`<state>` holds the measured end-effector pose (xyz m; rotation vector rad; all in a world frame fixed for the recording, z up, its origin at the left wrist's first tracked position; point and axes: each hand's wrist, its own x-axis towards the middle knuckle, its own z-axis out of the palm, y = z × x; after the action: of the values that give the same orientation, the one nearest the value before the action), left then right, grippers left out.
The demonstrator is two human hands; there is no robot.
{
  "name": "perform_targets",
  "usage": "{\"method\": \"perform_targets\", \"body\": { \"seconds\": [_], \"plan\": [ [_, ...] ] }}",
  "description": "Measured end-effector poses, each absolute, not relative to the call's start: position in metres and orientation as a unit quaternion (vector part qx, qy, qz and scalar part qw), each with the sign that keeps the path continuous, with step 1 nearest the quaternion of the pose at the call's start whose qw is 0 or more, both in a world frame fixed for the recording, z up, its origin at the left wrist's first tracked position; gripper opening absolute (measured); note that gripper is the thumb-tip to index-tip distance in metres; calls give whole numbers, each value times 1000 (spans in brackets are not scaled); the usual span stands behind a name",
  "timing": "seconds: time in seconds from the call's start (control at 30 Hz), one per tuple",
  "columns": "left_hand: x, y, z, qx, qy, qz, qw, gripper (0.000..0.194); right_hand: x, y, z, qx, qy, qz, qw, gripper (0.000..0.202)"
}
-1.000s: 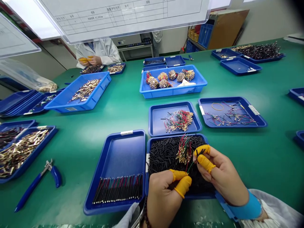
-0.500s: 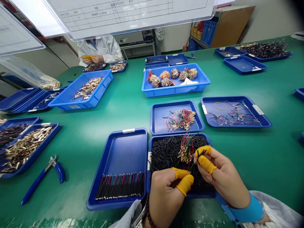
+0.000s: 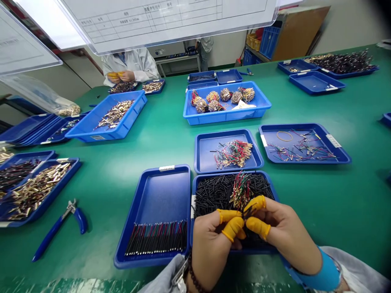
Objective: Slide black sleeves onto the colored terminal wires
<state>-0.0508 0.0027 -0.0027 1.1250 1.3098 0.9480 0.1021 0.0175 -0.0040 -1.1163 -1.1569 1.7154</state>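
Observation:
My left hand [image 3: 215,240], with yellow finger cots on thumb and forefinger, is pinched closed on thin wires that its fingertips mostly hide. Against it, my right hand [image 3: 279,230], in similar cots and a blue wristband, pinches a few short black tubes [image 3: 251,210]. Both sets of fingertips meet above a blue tray [image 3: 274,191] full of loose black tubes [image 3: 214,193]. A bundle of red, green and white wires with gold ends [image 3: 240,191] lies on those tubes, just beyond my fingers. Left of it, another blue tray [image 3: 161,195] holds a row of black-sleeved wires [image 3: 157,240].
Blue-handled cutters [image 3: 62,228] lie at the left. Beyond my hands are a tray of loose wires [image 3: 235,154], a tray with scattered wires and a rubber band [image 3: 284,136], and a bin of wire bundles [image 3: 226,118]. A co-worker in white [image 3: 131,65] sits across the table.
My hands have come together: the right moved left and down to the left hand's fingertips. The red and green wires seen between them are now mostly hidden.

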Motion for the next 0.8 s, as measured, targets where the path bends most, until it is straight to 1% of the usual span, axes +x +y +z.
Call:
{"method": "perform_targets", "body": {
  "seconds": [0.1, 0.23, 0.37, 0.5, 0.7, 0.8],
  "plan": [
    [-50, 3, -4, 440, 540, 417, 584, 19, 108, 22, -3, -455, -495, 641, 370, 5],
    [-48, 3, -2, 467, 535, 403, 577, 18, 121, 28, -5, -498, -520, 557, 414, 6],
    [-47, 2, -2, 575, 541, 351, 503, 20, 128, 30, -9, -536, -448, 542, 467, 16],
    [-47, 0, -2, 665, 536, 312, 415, 22, 127, 29, -11, -526, -418, 551, 495, 16],
    [-47, 1, -2, 680, 539, 308, 391, 25, 126, 28, -13, -531, -414, 536, 509, 15],
    [-47, 1, -3, 684, 538, 305, 388, 23, 126, 28, -12, -529, -417, 542, 503, 15]
  ]
}}
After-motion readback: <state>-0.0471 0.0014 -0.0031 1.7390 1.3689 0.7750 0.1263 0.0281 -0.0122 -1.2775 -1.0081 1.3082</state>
